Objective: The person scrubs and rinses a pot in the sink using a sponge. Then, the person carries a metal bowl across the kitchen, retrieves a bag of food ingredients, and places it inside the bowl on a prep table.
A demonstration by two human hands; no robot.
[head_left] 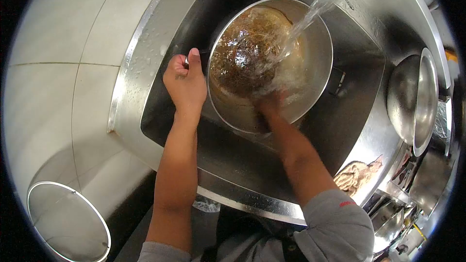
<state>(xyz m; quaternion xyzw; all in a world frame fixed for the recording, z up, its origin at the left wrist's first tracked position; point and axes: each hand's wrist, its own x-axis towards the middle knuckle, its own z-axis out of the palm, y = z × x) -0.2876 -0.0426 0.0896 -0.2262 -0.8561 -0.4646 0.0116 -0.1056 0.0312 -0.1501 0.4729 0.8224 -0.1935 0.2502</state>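
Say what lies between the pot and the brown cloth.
The head view shows the sink's dark inside, then its steel edge, between the pot and the brown cloth.

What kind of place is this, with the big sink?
Probably a kitchen, maybe a restaurant's. There's a deep metal sink, a large pot with water pouring into it, and a wide metal bowl off to the right.
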